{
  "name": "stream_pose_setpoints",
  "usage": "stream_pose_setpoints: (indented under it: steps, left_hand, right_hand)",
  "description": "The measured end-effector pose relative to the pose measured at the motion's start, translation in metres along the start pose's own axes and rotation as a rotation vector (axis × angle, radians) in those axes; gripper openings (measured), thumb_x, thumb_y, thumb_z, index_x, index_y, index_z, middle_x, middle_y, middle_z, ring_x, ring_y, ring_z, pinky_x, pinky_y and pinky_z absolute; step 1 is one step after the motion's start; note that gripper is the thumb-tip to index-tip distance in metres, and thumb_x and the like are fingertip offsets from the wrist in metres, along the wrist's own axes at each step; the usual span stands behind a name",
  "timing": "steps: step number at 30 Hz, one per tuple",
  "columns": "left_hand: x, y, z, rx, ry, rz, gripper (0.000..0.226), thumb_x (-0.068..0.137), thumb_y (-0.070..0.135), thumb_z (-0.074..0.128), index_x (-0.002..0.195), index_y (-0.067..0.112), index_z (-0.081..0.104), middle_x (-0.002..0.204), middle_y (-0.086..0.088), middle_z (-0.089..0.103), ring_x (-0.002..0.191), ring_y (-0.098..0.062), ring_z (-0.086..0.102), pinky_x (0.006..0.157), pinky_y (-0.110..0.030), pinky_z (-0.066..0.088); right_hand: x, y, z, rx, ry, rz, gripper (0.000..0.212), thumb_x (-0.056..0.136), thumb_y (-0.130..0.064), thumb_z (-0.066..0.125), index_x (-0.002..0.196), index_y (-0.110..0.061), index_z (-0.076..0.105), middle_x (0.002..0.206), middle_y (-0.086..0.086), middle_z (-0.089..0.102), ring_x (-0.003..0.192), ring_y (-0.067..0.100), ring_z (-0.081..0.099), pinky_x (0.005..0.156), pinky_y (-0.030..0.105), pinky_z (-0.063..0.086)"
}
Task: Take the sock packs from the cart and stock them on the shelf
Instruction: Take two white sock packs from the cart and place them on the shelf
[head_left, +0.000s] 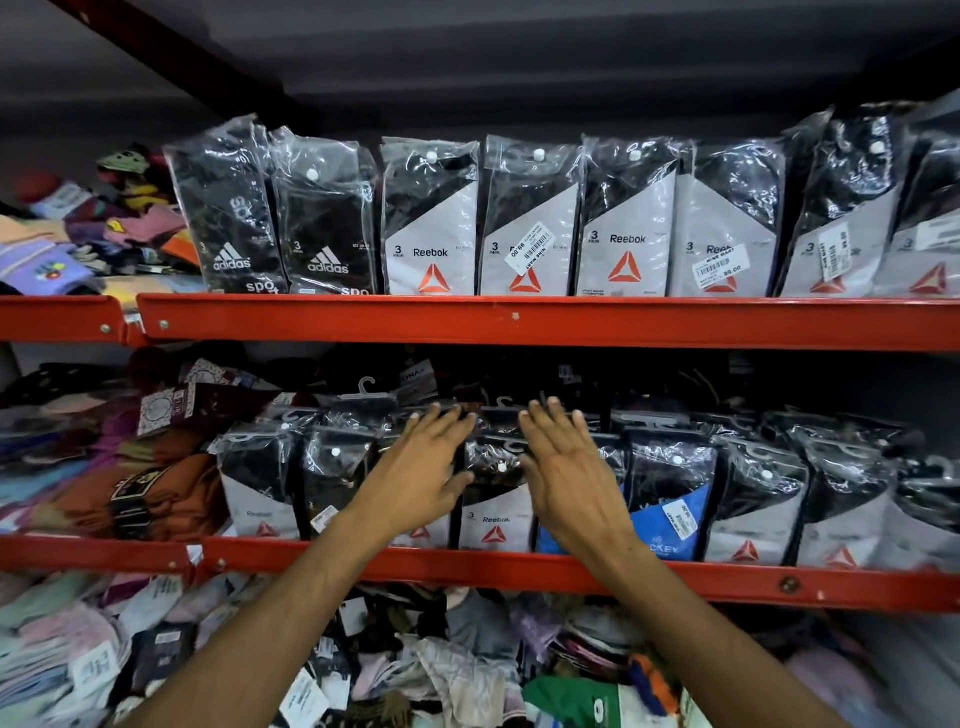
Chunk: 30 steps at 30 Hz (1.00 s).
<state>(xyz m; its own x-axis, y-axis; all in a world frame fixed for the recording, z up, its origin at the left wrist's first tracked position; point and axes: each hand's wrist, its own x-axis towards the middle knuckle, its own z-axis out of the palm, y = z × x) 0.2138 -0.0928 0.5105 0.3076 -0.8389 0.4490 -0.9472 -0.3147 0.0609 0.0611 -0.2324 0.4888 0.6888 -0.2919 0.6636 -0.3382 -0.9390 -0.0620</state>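
On the middle red shelf (467, 564) a row of sock packs stands upright in clear plastic. One black and grey Reebok pack (493, 499) sits between my hands. My left hand (421, 467) lies flat on the packs to its left, fingers spread and holding nothing. Flat on the right side of that pack rests my right hand (563, 467), also spread and empty, partly covering a blue pack (670, 514). The upper red shelf (519, 319) carries a full row of Adidas packs (275, 218) and Reebok packs (628, 218). No cart is in view.
Loose coloured socks are piled at the left of both shelves (78, 228) and in a heap below the middle shelf (415, 665). More hanging packs lie behind the front row of the middle shelf.
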Motion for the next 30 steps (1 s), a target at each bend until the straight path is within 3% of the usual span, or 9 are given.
stream_pose_setpoints:
  steps: [4,10,14,18,25,30]
  left_hand:
    - [0.007,0.017,0.011,-0.049,-0.003,0.02,0.063,0.102,0.035,0.053,0.158,0.021,0.027,0.166,-0.002,0.03,0.155,-0.022,0.021,0.127,-0.038,0.011]
    - [0.006,0.023,0.017,-0.063,0.055,-0.016,0.054,0.102,0.03,0.056,0.153,0.02,0.041,0.16,-0.001,0.042,0.148,-0.02,0.038,0.124,-0.036,0.026]
    - [0.007,0.022,0.02,-0.022,0.026,-0.03,0.056,0.102,0.032,0.054,0.154,0.022,0.037,0.162,-0.001,0.039,0.151,-0.021,0.032,0.128,-0.04,0.015]
    - [0.002,0.027,0.022,0.029,0.034,-0.072,0.058,0.102,0.038,0.051,0.156,0.029,0.032,0.166,0.002,0.029,0.155,-0.026,0.02,0.128,-0.052,0.01]
    - [0.001,0.033,0.03,0.052,0.052,-0.098,0.057,0.104,0.041,0.046,0.157,0.031,0.027,0.167,0.003,0.025,0.155,-0.027,0.023,0.128,-0.053,0.011]
    - [-0.004,0.029,0.029,0.042,0.076,-0.105,0.055,0.105,0.039,0.046,0.157,0.029,0.03,0.167,0.0,0.027,0.155,-0.029,0.023,0.127,-0.053,0.009]
  right_hand:
    - [-0.015,0.02,-0.007,-0.003,-0.049,0.128,0.051,0.106,-0.025,0.028,0.153,-0.006,0.028,0.161,0.013,0.027,0.152,0.025,0.015,0.126,0.041,0.007]
    - [-0.015,0.027,-0.007,0.029,-0.096,0.134,0.05,0.105,-0.021,0.03,0.153,-0.004,0.027,0.16,0.015,0.032,0.151,0.025,0.021,0.126,0.037,0.01]
    - [-0.019,0.033,-0.012,0.02,-0.093,0.089,0.053,0.105,-0.023,0.03,0.154,-0.005,0.022,0.162,0.012,0.025,0.153,0.024,0.014,0.126,0.038,0.005]
    - [-0.028,0.055,-0.021,-0.02,0.004,0.178,0.055,0.105,-0.029,0.031,0.153,-0.003,0.025,0.162,0.014,0.024,0.153,0.026,0.013,0.126,0.042,0.007]
    - [-0.032,0.071,-0.013,-0.068,-0.062,0.219,0.073,0.096,-0.041,0.003,0.151,-0.001,0.029,0.16,0.018,0.028,0.152,0.03,0.017,0.125,0.045,0.011]
    - [-0.028,0.065,-0.012,-0.038,-0.045,0.231,0.061,0.101,-0.033,0.015,0.153,-0.001,0.025,0.162,0.017,0.023,0.153,0.03,0.011,0.126,0.044,0.005]
